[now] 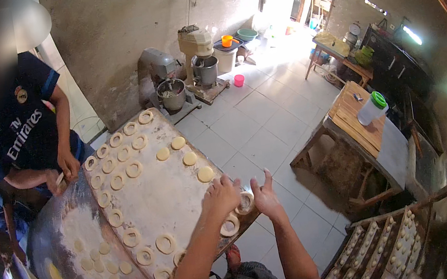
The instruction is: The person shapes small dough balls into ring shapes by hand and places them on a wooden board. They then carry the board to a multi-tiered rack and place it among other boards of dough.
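Note:
A floured board point(153, 189) lies before me, with pale dough rings along its left and far edges. Near its right corner, one dough ring point(251, 199) lies between my hands. My left hand point(222, 199) is over the board beside this ring, fingers apart and slightly bent, with nothing visible in them. On the ring's other side, my right hand point(266, 197) has its fingers spread and holds nothing; whether it touches the ring I cannot tell. Another dough ring point(223, 232) sits under my left wrist. Several flat dough discs, including a near one point(205, 174), lie just beyond my left hand.
At left a co-worker point(22, 128) holds a dough ring point(60, 179) above a floured metal table point(48, 232) with dough discs. Mixers point(196, 46) stand by the wall. A wooden table point(354, 115) with a green-lidded container point(372, 108) and a rack of dough balls point(376, 249) are at right.

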Motion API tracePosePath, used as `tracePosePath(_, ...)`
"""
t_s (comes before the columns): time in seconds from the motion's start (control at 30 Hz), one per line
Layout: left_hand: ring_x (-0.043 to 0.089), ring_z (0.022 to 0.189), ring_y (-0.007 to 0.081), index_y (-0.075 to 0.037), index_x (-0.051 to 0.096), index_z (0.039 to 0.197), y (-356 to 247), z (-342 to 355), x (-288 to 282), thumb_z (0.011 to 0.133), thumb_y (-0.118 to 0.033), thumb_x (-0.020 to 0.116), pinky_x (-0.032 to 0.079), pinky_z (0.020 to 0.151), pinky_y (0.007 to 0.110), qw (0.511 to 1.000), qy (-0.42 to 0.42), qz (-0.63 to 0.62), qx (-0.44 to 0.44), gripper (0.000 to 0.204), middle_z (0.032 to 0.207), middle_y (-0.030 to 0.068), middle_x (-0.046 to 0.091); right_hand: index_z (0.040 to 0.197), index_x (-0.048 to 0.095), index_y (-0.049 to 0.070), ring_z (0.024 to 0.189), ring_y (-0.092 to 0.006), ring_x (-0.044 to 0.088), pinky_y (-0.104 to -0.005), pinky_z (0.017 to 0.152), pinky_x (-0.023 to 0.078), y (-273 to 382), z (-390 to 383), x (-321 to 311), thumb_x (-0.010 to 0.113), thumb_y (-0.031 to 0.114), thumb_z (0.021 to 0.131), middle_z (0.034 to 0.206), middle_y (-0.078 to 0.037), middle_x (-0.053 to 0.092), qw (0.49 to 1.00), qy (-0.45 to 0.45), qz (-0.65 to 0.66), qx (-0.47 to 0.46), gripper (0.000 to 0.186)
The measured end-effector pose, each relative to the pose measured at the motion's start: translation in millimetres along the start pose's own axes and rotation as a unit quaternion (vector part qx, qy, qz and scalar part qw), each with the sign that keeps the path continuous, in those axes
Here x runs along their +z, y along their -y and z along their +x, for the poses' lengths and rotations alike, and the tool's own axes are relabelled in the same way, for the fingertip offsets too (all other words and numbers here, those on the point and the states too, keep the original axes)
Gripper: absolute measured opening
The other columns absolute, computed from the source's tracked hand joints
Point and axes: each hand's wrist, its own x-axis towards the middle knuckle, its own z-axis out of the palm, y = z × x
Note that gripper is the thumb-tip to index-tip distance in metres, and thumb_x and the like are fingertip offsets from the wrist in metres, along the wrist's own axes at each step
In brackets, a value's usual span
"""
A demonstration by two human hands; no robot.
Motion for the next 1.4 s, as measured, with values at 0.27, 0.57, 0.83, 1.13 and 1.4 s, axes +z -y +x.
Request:
tracePosePath(0.27, 0.051, 0.126, 0.0462, -0.007, 0.038, 0.145, -20.0, -14.9, -21.6, 0.084, -0.044, 0.072, 0.042, 0.102, 0.055, 0.997, 0.049, 0.067, 0.010, 0.079, 0.135, 0.0290, 0.050, 0.136, 0.049, 0.000, 0.098, -0.0404, 0.066, -0.0494, 0.088, 0.051, -4.7, 13.2, -4.3, 0.068, 0.035, 0.087, 0.104, -0.025, 0.067, 0.961, -0.046, -0.271, -0.038, 0.063)
tracePosePath(0.57, 0.049, 0.129, 0.0441, -0.009, 0.035, 0.147, -10.1, -21.4, -11.4, 0.082, -0.045, 0.072, 0.043, 0.104, 0.055, 0.992, 0.081, 0.093, 0.021, 0.083, 0.137, 0.0277, 0.048, 0.124, 0.059, 0.007, 0.104, -0.0398, 0.060, -0.0501, 0.090, 0.047, 4.7, -17.3, 12.3, 0.067, 0.026, 0.085, 0.110, -0.022, 0.063, 0.930, -0.112, -0.336, -0.102, 0.045)
tracePosePath(0.83, 0.052, 0.127, 0.0441, -0.015, 0.035, 0.150, -13.6, -26.3, -18.7, 0.083, -0.047, 0.072, 0.046, 0.102, 0.054, 0.990, 0.070, 0.114, 0.052, 0.082, 0.136, 0.0266, 0.050, 0.130, 0.055, 0.008, 0.104, -0.0410, 0.061, -0.0542, 0.090, 0.047, -7.0, -9.0, 9.5, 0.068, 0.032, 0.084, 0.109, -0.023, 0.063, 0.939, -0.105, -0.320, -0.075, 0.054)
tracePosePath(1.13, 0.057, 0.122, 0.0405, -0.017, 0.037, 0.150, -0.2, -14.3, -20.8, 0.086, -0.047, 0.070, 0.047, 0.099, 0.054, 0.990, 0.070, 0.085, 0.085, 0.078, 0.132, 0.0239, 0.055, 0.133, 0.054, 0.010, 0.105, -0.0400, 0.063, -0.0560, 0.090, 0.046, -0.6, -7.9, 13.1, 0.068, 0.040, 0.086, 0.112, -0.021, 0.064, 0.923, -0.105, -0.366, -0.056, 0.057)
tracePosePath(1.4, 0.062, 0.110, 0.0440, -0.004, 0.052, 0.132, 27.2, 9.5, -60.1, 0.095, -0.039, 0.059, 0.051, 0.093, 0.051, 0.997, -0.071, 0.010, -0.001, 0.052, 0.118, 0.0240, 0.063, 0.130, 0.057, 0.007, 0.101, -0.0386, 0.065, -0.0509, 0.087, 0.049, 35.3, -1.5, 19.3, 0.064, 0.038, 0.089, 0.108, -0.023, 0.066, 0.912, -0.100, -0.390, -0.082, 0.052)
